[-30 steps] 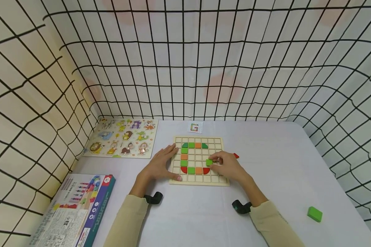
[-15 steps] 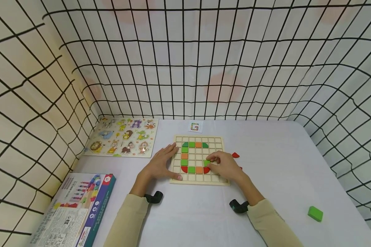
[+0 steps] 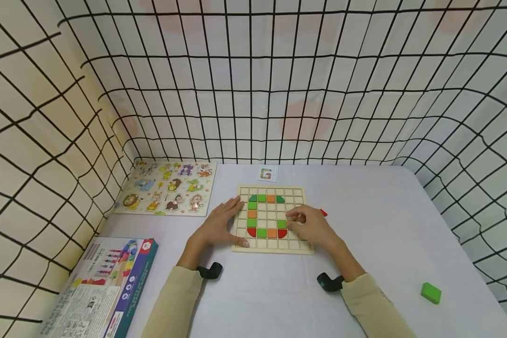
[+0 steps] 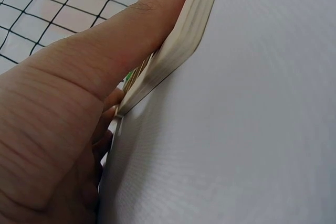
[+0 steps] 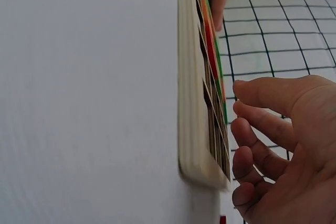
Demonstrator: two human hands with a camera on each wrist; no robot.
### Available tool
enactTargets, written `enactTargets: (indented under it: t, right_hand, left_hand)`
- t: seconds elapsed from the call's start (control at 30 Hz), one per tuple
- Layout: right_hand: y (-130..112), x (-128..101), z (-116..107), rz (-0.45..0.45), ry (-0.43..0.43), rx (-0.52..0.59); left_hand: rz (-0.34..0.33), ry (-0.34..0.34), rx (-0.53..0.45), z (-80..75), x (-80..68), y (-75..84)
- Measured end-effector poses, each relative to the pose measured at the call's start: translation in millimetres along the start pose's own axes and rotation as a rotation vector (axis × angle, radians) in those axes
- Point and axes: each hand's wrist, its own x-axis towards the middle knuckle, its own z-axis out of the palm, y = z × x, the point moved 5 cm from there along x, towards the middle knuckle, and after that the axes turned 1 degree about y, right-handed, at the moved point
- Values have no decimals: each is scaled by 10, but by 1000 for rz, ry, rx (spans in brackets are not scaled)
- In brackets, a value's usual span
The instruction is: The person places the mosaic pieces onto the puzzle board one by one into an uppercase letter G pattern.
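A wooden grid board point(image 3: 274, 251) lies on the white table, bearing green, orange and red pieces laid in a ring that is broken on its right side. Along the board's left edge, my left hand point(image 3: 217, 226) rests with its fingers spread and the thumb on the front left corner. My right hand point(image 3: 311, 227) hovers at the board's right part, fingers loosely bent and nothing between them. Just left of its fingertips, a green square block point(image 3: 281, 224) sits in a cell above a red rounded piece point(image 3: 282, 233). The right wrist view shows the thumb and fingertips apart from the board.
Behind the board lies a small card point(image 3: 267, 173) with a coloured G pattern. A red piece point(image 3: 323, 212) shows past the right hand; a green block point(image 3: 431, 293) lies far right. An animal puzzle point(image 3: 169, 188) and a box point(image 3: 105, 286) are at left. Black netting surrounds the table.
The right hand has set the green block down into a cell on the ring's right side, let go and drawn slightly right. My left hand has stayed put.
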Motion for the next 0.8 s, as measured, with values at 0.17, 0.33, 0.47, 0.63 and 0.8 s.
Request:
enactTargets:
  t: [0.17,0.33,0.47,0.63,0.8]
  right_hand:
    - [117,-46,-183,51,47,-46]
    - [243,-83,-390,54,88,-66]
    - [377,-135,-526,83,111,-75]
    - [518,-199,-639,170,124,-91]
    - [588,-230,-656,238,105,-126]
  left_hand:
    - [0,1,1,4,-4,-2]
    - [2,4,1,4,-3,-4]
    - [1,1,4,3,-7,-5]
    - [7,2,-7,-7,-12,18]
    - [38,17,-19,-28,-18,38]
